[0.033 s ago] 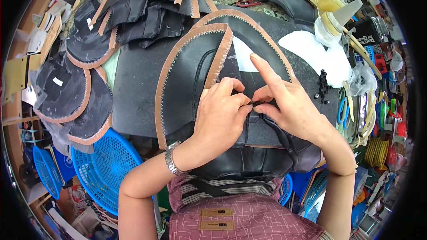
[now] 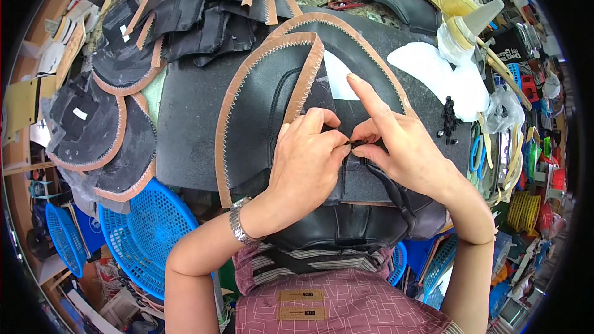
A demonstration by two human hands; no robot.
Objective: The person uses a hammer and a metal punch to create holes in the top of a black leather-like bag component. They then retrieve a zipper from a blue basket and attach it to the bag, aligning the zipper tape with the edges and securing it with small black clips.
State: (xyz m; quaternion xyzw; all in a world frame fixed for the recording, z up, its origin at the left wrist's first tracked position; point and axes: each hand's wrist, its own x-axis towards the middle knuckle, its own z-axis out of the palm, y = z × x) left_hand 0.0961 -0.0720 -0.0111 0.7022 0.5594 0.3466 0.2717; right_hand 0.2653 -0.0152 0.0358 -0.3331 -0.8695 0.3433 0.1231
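A black leather piece (image 2: 257, 108) with tan, zigzag-stitched edging lies folded over the near half of the work surface. Above its middle, my left hand (image 2: 309, 158) and my right hand (image 2: 405, 148) meet fingertip to fingertip. Thumbs and fingers of both pinch a small black piece (image 2: 354, 144), mostly hidden by the fingertips, so its exact kind cannot be made out. My right index finger points up and away from the pinch. From under the right hand a black strap (image 2: 396, 195) runs down toward the near edge. Beyond the hands a white triangular patch (image 2: 339, 77) shows.
Similar edged black pieces (image 2: 86, 124) lie in piles at left and far left. Right of the hands are a white sheet (image 2: 427, 68), small black parts (image 2: 449, 117), blue-handled scissors (image 2: 477, 153) and a capped container (image 2: 459, 37). A blue basket (image 2: 142, 235) stands below left.
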